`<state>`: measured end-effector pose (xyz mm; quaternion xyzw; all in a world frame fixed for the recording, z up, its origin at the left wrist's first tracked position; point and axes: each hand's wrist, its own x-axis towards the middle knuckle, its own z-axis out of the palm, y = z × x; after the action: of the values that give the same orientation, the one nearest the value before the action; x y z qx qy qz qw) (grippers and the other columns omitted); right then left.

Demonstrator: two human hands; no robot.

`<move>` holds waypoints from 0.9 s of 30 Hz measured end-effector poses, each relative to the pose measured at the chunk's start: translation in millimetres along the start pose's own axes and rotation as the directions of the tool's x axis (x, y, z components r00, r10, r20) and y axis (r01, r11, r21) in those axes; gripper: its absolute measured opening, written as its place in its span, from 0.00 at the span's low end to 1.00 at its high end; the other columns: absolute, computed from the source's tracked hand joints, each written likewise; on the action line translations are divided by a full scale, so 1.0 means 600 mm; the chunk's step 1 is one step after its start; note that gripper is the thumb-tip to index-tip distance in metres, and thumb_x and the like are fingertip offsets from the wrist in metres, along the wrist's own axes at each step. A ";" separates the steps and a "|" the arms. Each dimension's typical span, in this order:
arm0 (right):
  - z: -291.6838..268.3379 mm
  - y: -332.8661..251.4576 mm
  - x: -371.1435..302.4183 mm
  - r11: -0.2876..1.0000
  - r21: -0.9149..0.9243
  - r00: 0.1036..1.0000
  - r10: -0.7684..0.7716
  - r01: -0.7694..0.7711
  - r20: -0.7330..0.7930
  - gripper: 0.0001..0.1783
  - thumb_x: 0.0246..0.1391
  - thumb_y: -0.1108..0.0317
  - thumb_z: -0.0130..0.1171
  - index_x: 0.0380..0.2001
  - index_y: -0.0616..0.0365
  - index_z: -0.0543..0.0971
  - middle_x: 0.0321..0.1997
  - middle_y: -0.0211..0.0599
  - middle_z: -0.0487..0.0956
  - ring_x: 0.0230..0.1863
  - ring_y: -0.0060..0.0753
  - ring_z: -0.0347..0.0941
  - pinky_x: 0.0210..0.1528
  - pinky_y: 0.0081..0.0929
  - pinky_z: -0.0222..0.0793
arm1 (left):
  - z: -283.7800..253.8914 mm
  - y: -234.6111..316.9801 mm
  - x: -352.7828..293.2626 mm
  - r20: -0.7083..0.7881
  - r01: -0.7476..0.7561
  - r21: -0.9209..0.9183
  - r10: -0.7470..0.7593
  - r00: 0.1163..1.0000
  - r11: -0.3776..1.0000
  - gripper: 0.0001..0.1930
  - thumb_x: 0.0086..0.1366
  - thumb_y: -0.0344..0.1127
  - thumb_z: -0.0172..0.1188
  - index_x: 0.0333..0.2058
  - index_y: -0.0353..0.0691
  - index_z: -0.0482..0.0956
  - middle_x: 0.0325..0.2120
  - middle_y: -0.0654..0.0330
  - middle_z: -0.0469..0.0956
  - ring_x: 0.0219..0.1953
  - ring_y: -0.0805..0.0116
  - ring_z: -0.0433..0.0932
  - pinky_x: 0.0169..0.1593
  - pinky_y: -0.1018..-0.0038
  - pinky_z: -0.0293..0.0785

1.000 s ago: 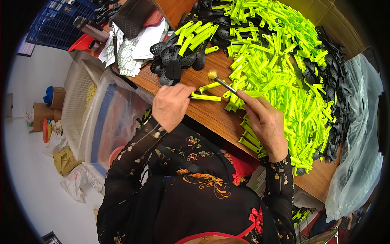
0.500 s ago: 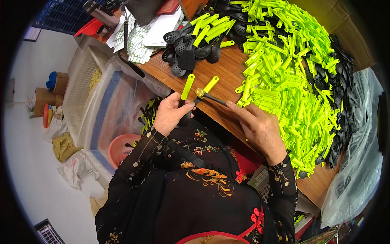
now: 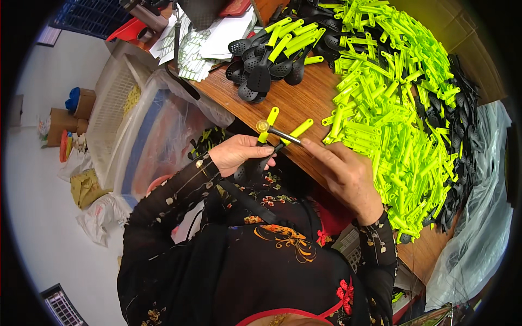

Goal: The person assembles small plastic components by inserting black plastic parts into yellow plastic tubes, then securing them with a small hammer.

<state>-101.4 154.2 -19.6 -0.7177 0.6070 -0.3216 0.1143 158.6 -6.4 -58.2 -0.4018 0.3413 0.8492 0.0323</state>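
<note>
My left hand is closed around the black part of a kitchen utensil whose lime-green handle points up and away over the table's front edge. A second utensil with a lime-green handle slants to the right from the same hand, its black shaft by my fingertips. Their dark heads hang below the hand and are partly hidden. My right hand grips a small hammer with a dark handle and a round, yellowish, see-through head. That head lies over the first green handle; whether it touches cannot be told.
A big heap of lime-green handles covers the table's right side, with black utensil heads along its edge. Assembled utensils are piled at the back, beside papers. Plastic-lined crates stand left; clear plastic sheeting hangs right.
My left hand has moved slightly right with the utensils. The hammer head has shifted from between the two green handles to over the first one. My right hand stays nearly in place.
</note>
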 end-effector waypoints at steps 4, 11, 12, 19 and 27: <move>0.004 -0.004 -0.001 0.993 -0.116 0.996 0.020 -0.010 0.086 0.28 0.56 0.73 0.66 0.61 0.39 0.82 0.36 0.36 0.83 0.31 0.42 0.82 0.32 0.36 0.78 | -0.018 0.011 0.006 0.056 0.122 -0.047 -0.120 0.991 0.991 0.12 0.73 0.36 0.65 0.45 0.32 0.83 0.35 0.58 0.86 0.36 0.72 0.84 0.43 0.77 0.82; 0.011 -0.005 0.001 0.997 -0.055 0.994 0.051 -0.045 0.099 0.29 0.55 0.75 0.67 0.60 0.41 0.83 0.35 0.35 0.83 0.32 0.41 0.82 0.32 0.36 0.78 | -0.028 0.012 0.004 0.060 0.184 -0.049 -0.181 0.982 0.982 0.13 0.72 0.36 0.66 0.46 0.31 0.83 0.36 0.56 0.86 0.37 0.69 0.87 0.44 0.76 0.86; 0.017 0.001 -0.003 0.996 -0.091 0.997 0.016 -0.009 0.073 0.30 0.56 0.71 0.67 0.63 0.38 0.80 0.33 0.32 0.79 0.29 0.38 0.79 0.29 0.35 0.77 | -0.031 0.011 0.006 0.071 0.191 -0.046 -0.187 0.980 0.981 0.13 0.72 0.37 0.66 0.46 0.32 0.83 0.36 0.55 0.86 0.38 0.67 0.88 0.45 0.75 0.87; 0.010 -0.003 0.001 0.997 -0.061 0.994 0.052 -0.046 0.097 0.28 0.56 0.74 0.65 0.60 0.40 0.83 0.33 0.36 0.81 0.31 0.43 0.81 0.31 0.36 0.78 | -0.024 0.023 0.016 0.067 0.181 0.066 -0.185 0.980 0.981 0.16 0.72 0.39 0.67 0.48 0.30 0.83 0.38 0.51 0.87 0.38 0.68 0.88 0.45 0.75 0.86; 0.010 0.004 0.002 0.987 -0.158 0.999 -0.034 0.035 0.008 0.31 0.54 0.72 0.67 0.62 0.36 0.81 0.30 0.31 0.78 0.25 0.36 0.78 0.27 0.35 0.75 | -0.032 0.031 0.022 0.072 0.238 0.120 -0.247 0.966 0.964 0.17 0.71 0.40 0.68 0.47 0.31 0.83 0.39 0.49 0.87 0.37 0.68 0.88 0.43 0.76 0.86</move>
<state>-99.6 151.3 -24.8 -0.7358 0.6177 -0.2724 0.0529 156.1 -34.8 -65.7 -0.4011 0.3341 0.8353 0.1728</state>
